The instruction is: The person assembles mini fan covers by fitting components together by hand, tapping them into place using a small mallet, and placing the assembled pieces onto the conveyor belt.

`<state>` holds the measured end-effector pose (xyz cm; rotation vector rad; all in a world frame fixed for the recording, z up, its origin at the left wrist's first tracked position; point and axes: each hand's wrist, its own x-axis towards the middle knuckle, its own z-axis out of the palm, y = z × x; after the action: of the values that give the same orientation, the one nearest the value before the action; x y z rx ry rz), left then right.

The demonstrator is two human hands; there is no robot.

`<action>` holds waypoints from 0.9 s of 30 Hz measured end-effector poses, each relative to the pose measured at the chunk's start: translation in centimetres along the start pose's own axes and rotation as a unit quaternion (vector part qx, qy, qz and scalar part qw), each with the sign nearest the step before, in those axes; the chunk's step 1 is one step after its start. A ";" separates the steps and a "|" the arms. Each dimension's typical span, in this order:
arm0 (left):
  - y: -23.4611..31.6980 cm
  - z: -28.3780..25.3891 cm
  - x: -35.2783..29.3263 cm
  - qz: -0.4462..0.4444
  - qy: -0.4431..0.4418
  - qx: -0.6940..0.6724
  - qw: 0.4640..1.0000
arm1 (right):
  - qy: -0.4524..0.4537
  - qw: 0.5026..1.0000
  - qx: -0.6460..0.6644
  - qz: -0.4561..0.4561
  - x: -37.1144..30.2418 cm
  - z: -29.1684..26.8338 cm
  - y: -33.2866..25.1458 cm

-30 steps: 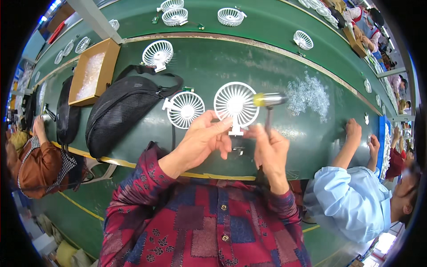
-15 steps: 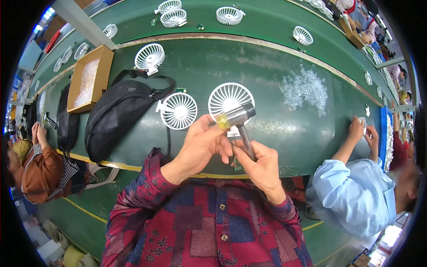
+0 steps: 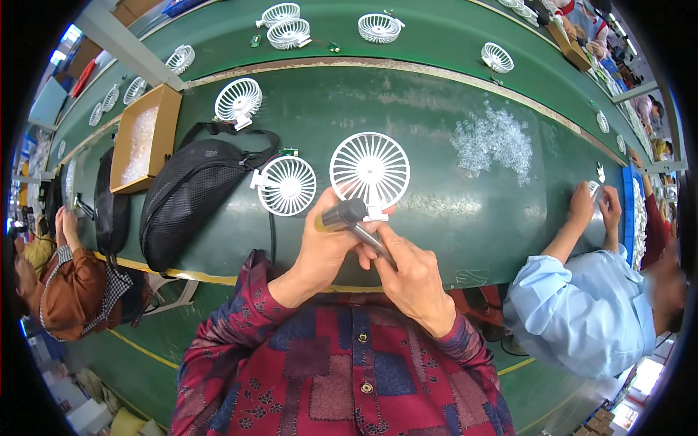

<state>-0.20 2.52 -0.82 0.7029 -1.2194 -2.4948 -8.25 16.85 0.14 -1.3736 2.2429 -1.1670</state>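
My right hand (image 3: 418, 280) grips the handle of a small mallet (image 3: 349, 214), which has a metal head, a dark striking face and a yellowish end. The head is over my left hand (image 3: 320, 243), hiding part of its fingers. My left hand is closed around the neck of a round white fan cage (image 3: 369, 163), with a fingertip showing beyond the neck. The cage's slatted side faces up. A second white fan cage (image 3: 289, 187) lies left of it, with a small green circuit board (image 3: 289, 152) at its edge.
A black mesh bag (image 3: 200, 189) and a cardboard box (image 3: 145, 138) of clear parts are on the left. A pile of small clear pieces (image 3: 498, 145) lies on the right. More fan cages (image 3: 238, 100) sit farther back. Co-workers sit at both sides.
The mallet head has moved down and left and turned, its dark face now nearer me. The fan cage in my left hand has shifted slightly up and left.
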 end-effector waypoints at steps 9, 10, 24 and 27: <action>0.0 -0.2 -0.7 0.071 -0.013 0.117 0.991 | 0.122 0.986 -0.041 -0.106 0.7 -0.5 0.2; 0.1 -0.1 -0.8 0.071 -0.014 0.116 0.991 | 0.127 0.986 -0.044 -0.097 0.9 -0.6 0.1; -2.1 -2.2 -0.6 0.184 -0.070 0.314 0.929 | 0.120 0.986 -0.027 -0.108 0.2 0.9 0.4; -2.3 -2.1 -0.3 0.224 -0.054 0.363 0.903 | 0.115 0.988 -0.012 -0.103 0.2 1.0 0.1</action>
<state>1.11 2.65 -3.68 0.3593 -2.1048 -1.6927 -7.82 16.23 -0.57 -1.5841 2.3155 -1.4376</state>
